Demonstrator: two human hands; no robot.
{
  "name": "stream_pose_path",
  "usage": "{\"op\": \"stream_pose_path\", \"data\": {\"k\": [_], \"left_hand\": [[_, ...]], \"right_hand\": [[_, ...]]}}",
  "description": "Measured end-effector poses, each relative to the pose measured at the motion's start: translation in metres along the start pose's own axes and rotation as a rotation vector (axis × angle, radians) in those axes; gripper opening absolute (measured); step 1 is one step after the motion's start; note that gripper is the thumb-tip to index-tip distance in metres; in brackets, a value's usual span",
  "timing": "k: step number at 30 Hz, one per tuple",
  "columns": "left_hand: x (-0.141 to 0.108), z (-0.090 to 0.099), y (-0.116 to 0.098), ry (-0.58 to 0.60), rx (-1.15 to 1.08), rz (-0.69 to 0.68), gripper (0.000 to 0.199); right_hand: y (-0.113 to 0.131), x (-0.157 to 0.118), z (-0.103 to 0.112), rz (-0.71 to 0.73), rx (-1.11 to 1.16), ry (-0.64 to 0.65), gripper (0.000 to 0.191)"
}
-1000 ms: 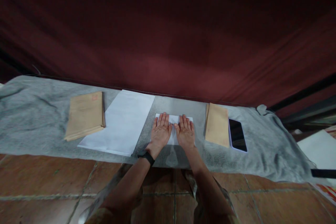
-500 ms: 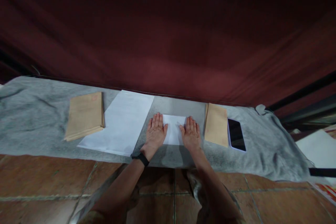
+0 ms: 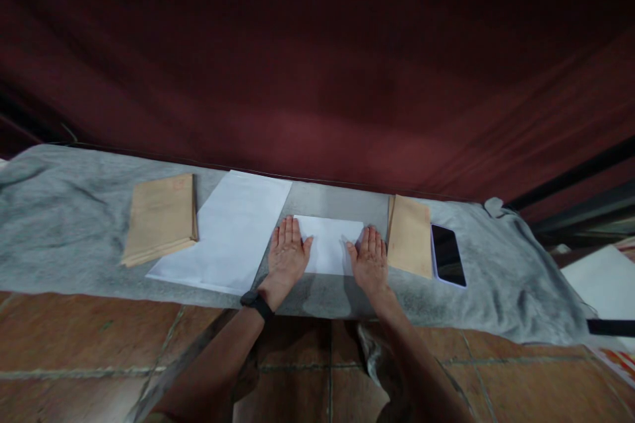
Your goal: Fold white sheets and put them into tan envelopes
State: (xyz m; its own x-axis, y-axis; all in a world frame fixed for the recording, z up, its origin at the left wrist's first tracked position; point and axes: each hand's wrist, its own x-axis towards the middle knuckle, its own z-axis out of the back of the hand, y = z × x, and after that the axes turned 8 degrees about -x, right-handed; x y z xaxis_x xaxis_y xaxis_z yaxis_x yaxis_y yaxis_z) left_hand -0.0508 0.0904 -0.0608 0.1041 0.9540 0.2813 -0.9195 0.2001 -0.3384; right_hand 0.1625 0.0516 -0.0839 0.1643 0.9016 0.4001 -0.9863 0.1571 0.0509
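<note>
A folded white sheet of paper (image 3: 328, 246) lies flat on the grey cloth in front of me. My left hand (image 3: 288, 252) rests palm down on its left end, fingers stretched out and pointing away from me. On the right end lies my right hand (image 3: 370, 258), also flat with the fingers extended. Both thumbs point inward over the paper. To the left is a stack of larger white paper (image 3: 233, 231), partly under a pile of brown envelopes (image 3: 161, 215). More brown envelopes (image 3: 409, 236) lie just right of my right hand.
A phone (image 3: 447, 254) with a dark screen lies right of the envelopes. Grey cloth (image 3: 510, 271) covers the long narrow surface, with a dark red curtain (image 3: 317, 92) rising behind it. Tiled floor (image 3: 84, 337) shows in front. White sheets (image 3: 602, 281) are at the far right.
My hands have slid apart, the left one leftward and the right one rightward, towards the ends of the folded paper. More of the paper shows between them.
</note>
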Motion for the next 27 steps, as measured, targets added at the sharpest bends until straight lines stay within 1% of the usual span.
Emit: {"op": "stream_pose_path", "data": {"k": [2, 4, 7, 10, 12, 14, 19, 22, 27], "left_hand": [[-0.005, 0.003, -0.006, -0.013, -0.002, -0.011, 0.067], [-0.013, 0.006, -0.016, 0.011, -0.023, -0.093, 0.065], [-0.028, 0.008, -0.029, 0.106, -0.051, -0.271, 0.061], [-0.038, 0.006, -0.033, 0.187, -0.042, -0.339, 0.063], [-0.041, 0.005, -0.031, 0.209, -0.027, -0.338, 0.065], [-0.040, 0.004, -0.029, 0.205, -0.017, -0.326, 0.064], [-0.036, 0.007, -0.022, 0.160, -0.010, -0.282, 0.059], [-0.033, 0.009, -0.014, 0.134, -0.003, -0.245, 0.060], [-0.029, 0.011, -0.001, 0.126, 0.013, -0.184, 0.064]], "right_hand": [[0.004, -0.001, 0.005, 0.007, 0.017, -0.002, 0.073], [0.011, -0.003, 0.012, 0.066, 0.058, 0.012, 0.070], [0.027, -0.010, 0.022, 0.210, 0.132, 0.084, 0.065], [0.041, -0.017, 0.029, 0.305, 0.149, 0.178, 0.062], [0.045, -0.020, 0.031, 0.320, 0.133, 0.212, 0.062], [0.044, -0.021, 0.032, 0.318, 0.121, 0.217, 0.061], [0.034, -0.020, 0.029, 0.314, 0.092, 0.177, 0.060], [0.028, -0.020, 0.027, 0.289, 0.077, 0.161, 0.061], [0.019, -0.019, 0.024, 0.250, 0.043, 0.141, 0.064]]}}
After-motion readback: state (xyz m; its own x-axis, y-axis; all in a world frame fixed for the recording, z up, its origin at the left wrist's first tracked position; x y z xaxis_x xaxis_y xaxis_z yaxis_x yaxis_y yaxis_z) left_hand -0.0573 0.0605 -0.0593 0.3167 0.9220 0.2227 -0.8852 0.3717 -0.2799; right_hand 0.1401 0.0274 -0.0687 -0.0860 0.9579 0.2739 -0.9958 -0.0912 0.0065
